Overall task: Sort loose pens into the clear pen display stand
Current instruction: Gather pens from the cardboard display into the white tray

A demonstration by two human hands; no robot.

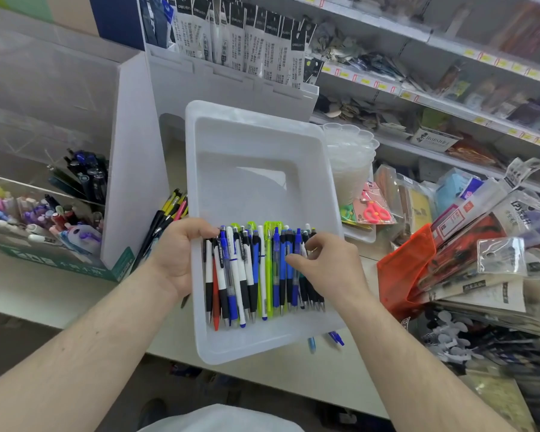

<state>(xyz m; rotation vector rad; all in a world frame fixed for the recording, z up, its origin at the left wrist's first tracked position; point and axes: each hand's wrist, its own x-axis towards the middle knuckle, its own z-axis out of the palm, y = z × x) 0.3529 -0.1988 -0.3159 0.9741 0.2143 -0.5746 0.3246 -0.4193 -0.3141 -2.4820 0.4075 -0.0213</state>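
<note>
Here the left hand (181, 254) grips the white tray (256, 145) by its edge. The right hand's (328, 263) fingers (293, 260) pinch at the loose pens (262, 269); best lift one cleanly.

1. We saw a brightly and evenly lit scene; the light seemed to come from overhead, though no lamp was in view.
2. Shadows were soft and faint. The white tray (197, 188) carried only a pale grey shade along its inner walls.
3. A bright patch of glare sat on the tray's floor.
4. The pens (259, 269) in the tray were the sharpest part, their colours clear.
5. The shelves (449, 73) at upper right were smeared and out of focus, and their labels were unreadable.
6. The packets (480, 244) at the right edge were blurred too.
7. Wide-angle distortion bent the shelf lines and stretched our forearms toward the lower corners.
</note>
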